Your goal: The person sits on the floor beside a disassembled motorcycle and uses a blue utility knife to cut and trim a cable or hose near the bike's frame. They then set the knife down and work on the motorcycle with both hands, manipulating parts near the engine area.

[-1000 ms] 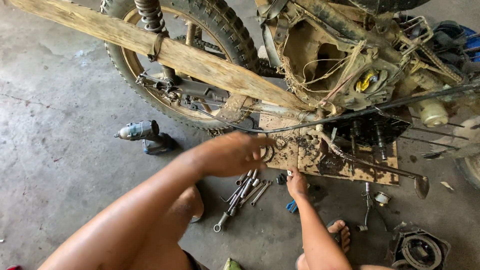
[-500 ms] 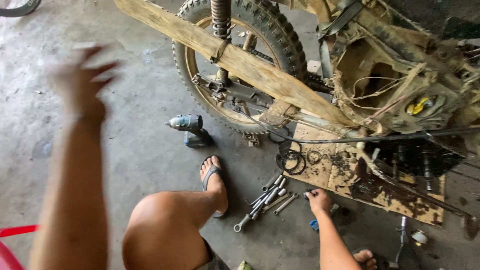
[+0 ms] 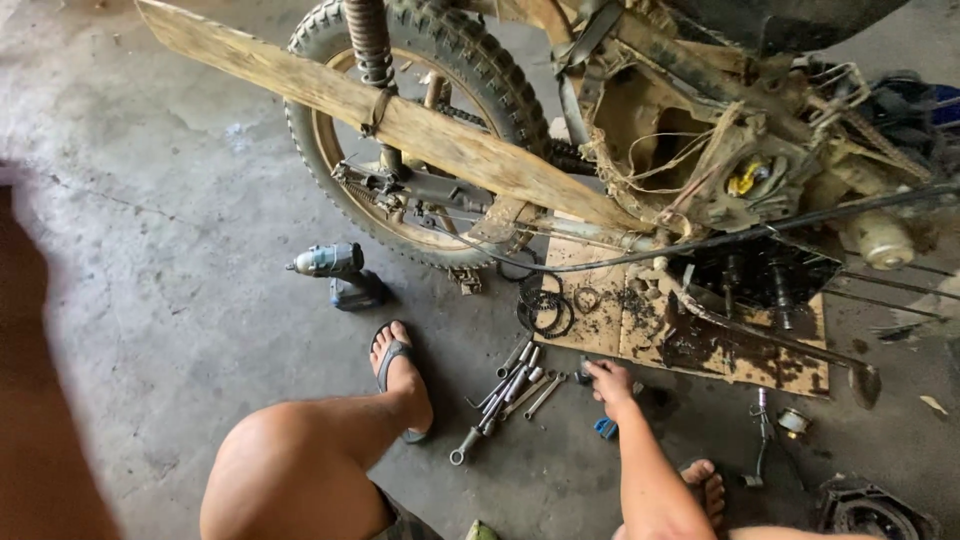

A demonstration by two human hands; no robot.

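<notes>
My right hand [image 3: 610, 382] reaches down to the concrete floor, fingertips on a small dark part [image 3: 584, 372] at the edge of a greasy cardboard sheet [image 3: 640, 325]. A pile of wrenches and sockets [image 3: 510, 392] lies just left of that hand. A small blue object [image 3: 605, 428] sits under my wrist. My left forearm [image 3: 40, 400] is a blurred shape along the left edge, its hand out of frame. My left foot in a sandal [image 3: 400, 375] stands beside the wrenches.
A stripped, muddy motorcycle stands ahead, rear wheel [image 3: 470, 70] raised, with a wooden plank [image 3: 300, 90] through it. A cordless impact wrench [image 3: 335, 268] lies on the floor. Rings [image 3: 545, 305] and dark engine parts [image 3: 760, 275] sit on the cardboard. A round housing [image 3: 870, 510] is at bottom right.
My left arm swung from the motorcycle side out to the far left and its hand left the view. The camera shifted. The right hand stayed by the wrenches.
</notes>
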